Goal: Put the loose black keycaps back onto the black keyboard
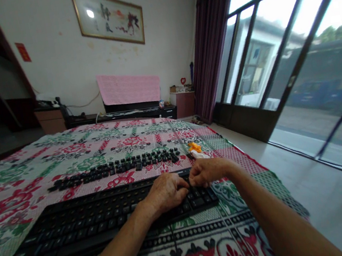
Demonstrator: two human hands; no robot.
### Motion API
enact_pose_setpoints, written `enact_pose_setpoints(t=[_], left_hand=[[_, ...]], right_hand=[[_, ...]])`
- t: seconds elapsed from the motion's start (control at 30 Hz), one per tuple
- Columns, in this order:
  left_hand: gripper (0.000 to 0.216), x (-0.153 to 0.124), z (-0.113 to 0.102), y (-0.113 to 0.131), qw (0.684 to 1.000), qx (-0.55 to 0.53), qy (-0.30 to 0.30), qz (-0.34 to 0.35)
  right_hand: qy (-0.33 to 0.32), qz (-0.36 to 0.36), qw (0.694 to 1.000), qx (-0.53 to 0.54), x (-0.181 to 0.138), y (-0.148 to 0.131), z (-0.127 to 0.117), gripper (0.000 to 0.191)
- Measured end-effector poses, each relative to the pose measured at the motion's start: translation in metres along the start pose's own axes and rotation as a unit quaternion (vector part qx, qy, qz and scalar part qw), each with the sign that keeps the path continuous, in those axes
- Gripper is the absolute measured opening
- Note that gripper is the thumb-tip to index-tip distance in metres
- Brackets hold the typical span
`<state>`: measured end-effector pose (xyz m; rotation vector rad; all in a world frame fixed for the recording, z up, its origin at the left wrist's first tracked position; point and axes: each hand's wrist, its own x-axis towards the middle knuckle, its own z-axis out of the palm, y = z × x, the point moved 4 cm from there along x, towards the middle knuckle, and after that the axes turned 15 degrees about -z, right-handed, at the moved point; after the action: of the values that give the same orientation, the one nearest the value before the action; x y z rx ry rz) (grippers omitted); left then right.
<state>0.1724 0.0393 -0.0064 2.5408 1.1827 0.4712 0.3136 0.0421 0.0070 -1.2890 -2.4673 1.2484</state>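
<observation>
A black keyboard (75,223) lies across the near part of a patterned cloth, its cable running toward me. Its upper rows look stripped of keycaps, while the lower rows and the right end still carry them. My left hand (168,191) rests over the right part of the keyboard, fingers bent and closed. Just to its right, my right hand (205,171) is pinched at the number pad, its fingertips almost touching the left ones. What either set of fingertips holds, if anything, is hidden. Behind the keyboard, loose black keycaps (138,166) lie in uneven rows.
An orange item (194,146) and a crumpled white piece (199,154) lie beyond my right hand. The red, green and white cloth (127,141) covers the table, whose right edge slopes toward the floor. Glass doors (277,63) stand at right; a pink-covered object (128,88) is by the wall.
</observation>
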Motion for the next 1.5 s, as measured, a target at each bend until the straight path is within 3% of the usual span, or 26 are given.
enact_pose_setpoints(t=[0.3, 0.53, 0.8, 0.93, 1.03, 1.5], left_hand=[[0.025, -0.002, -0.003, 0.002, 0.999, -0.033, -0.012, -0.029], [0.027, -0.004, -0.008, 0.004, 0.998, -0.038, 0.02, -0.056], [0.023, -0.002, -0.009, 0.001, 0.997, -0.033, 0.038, -0.059], [0.023, 0.0, -0.01, -0.002, 0.997, -0.037, 0.039, -0.05], [0.023, 0.0, -0.012, -0.001, 0.997, -0.046, 0.035, -0.046], [0.028, 0.0, -0.022, 0.003, 0.997, -0.064, -0.018, -0.034]], right_hand=[[0.022, 0.004, 1.0, 0.003, -0.002, 0.0, -0.002, 0.02], [0.041, -0.021, 0.999, -0.009, -0.001, -0.005, -0.004, 0.024], [0.07, -0.058, 0.995, 0.052, 0.001, -0.009, -0.003, 0.024], [0.069, -0.084, 0.994, -0.011, 0.001, -0.012, -0.004, 0.03], [0.102, -0.105, 0.987, -0.063, 0.0, -0.018, -0.006, 0.032], [0.172, -0.143, 0.966, -0.132, -0.011, -0.039, 0.0, 0.025]])
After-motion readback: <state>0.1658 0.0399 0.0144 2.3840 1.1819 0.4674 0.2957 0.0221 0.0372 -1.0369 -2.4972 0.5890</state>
